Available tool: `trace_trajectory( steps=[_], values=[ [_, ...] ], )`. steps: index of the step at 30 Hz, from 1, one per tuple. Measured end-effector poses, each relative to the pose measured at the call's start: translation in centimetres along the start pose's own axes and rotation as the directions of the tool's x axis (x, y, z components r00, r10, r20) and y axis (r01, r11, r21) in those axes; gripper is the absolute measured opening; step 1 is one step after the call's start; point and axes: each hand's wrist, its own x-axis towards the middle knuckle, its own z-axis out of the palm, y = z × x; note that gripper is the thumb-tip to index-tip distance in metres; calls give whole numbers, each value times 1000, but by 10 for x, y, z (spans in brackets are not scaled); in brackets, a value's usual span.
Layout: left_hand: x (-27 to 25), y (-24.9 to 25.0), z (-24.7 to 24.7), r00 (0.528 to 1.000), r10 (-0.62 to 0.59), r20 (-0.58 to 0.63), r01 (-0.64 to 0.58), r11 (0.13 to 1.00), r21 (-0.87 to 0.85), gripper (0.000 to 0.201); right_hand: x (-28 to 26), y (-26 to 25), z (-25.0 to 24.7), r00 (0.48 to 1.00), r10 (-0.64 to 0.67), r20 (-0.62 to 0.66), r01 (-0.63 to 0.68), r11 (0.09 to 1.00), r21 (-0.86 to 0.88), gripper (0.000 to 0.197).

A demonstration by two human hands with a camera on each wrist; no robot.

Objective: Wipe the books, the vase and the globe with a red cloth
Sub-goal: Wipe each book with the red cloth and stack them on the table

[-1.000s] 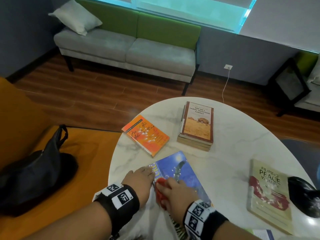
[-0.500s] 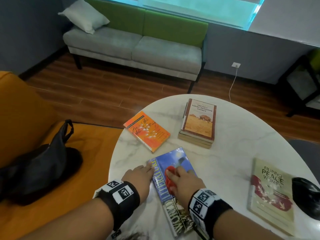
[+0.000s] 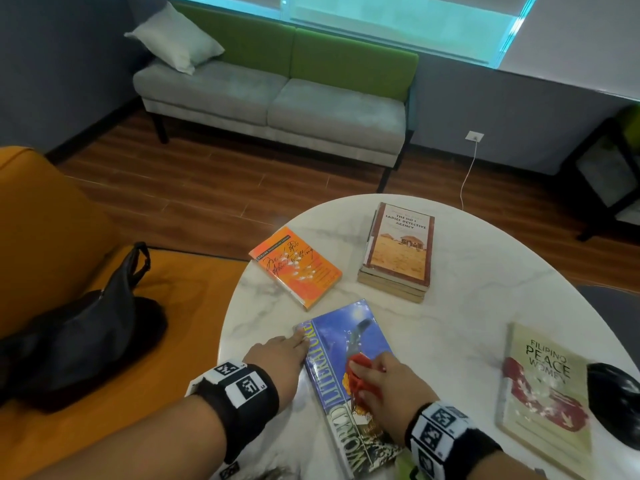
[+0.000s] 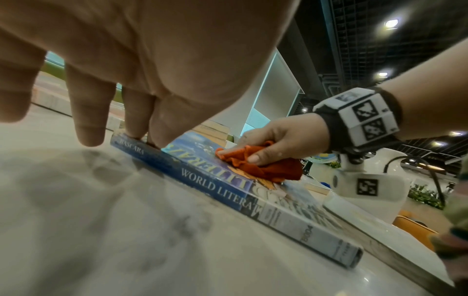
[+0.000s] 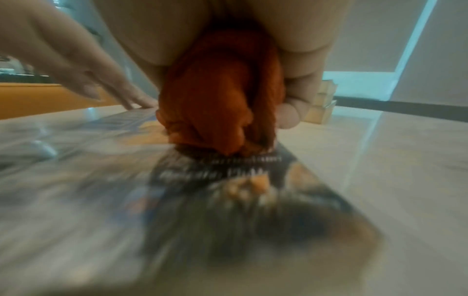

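Both hands on blue book (image 3: 349,372): right hand (image 3: 388,386) grip bunches red cloth (image 4: 263,164), left hand (image 3: 277,358) flat; cover blurred.

Grey-green sofa (image 3: 277,98), wooden floor (image 3: 214,192), bright window (image 3: 398,19)

Black wristbands (image 3: 242,403) with white marker blocks (image 3: 438,426)

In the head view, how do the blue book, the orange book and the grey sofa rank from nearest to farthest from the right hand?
1. Blue book: under the right hand.
2. Orange book: beyond it, to the left.
3. Grey sofa: across the floor, by the wall.
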Motion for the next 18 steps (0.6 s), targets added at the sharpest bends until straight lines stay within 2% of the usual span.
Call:
trace_trajectory(
  steps=[3, 6, 9, 11, 14, 16, 18],
  values=[
    [0, 1, -1, 1000, -2, 7, 2, 1000, 6, 77, 21, 3, -15, 994, 82, -70, -83, 997, 2, 46],
    [-1, 3, -3, 1000, -13, 7, 13, 1000, 2, 78, 25, -6, -17, 997, 73, -26, -74, 996, -50, 54],
    [-2, 3, -3, 1000, -12, 13, 12, 1000, 0, 77, 10, -4, -5, 997, 68, 23, -69, 995, 75, 53],
    [-2, 2, -2, 1000, -12, 16, 12, 1000, 5, 78, 12, 2, -9, 993, 117, -18, -112, 977, 179, 45],
    [-1, 3, -1, 1000, -22, 21, 22, 1000, 4, 80, 32, 3, -22, 982, 180, -60, -175, 981, 88, 49],
    [0, 4, -1, 999, -26, 18, 26, 1000, -2, 79, 36, -7, -26, 989, 144, -18, -145, 989, -21, 57],
    [0, 3, 0, 1000, -26, 11, 26, 1000, -10, 78, 30, -13, -20, 995, 74, 64, -71, 996, -49, 59]
  ],
)
